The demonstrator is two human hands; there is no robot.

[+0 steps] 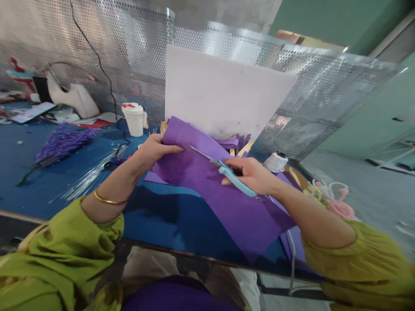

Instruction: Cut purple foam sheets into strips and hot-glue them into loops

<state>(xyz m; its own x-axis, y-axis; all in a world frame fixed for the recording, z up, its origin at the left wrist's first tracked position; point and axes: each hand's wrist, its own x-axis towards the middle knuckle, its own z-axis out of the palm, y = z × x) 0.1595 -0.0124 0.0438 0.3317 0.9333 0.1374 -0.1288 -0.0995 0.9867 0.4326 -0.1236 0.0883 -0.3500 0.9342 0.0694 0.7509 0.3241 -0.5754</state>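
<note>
Green sleeves [71, 250] flank the purple sheet [207, 190] my left fingers [173, 149] pinch, and scissors [227, 171] in my right fingers [238, 163] point toward that pinch.

The left hand [153, 149] pinches with its thumb [173, 149] extended toward the right hand [249, 173], which curls into a grip; both forearms [118, 179] angle inward behind them.

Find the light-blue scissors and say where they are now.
The scissors are just right of centre in the head view, in the right grip, blades pointing left across the purple sheet towards the left grip.
</note>
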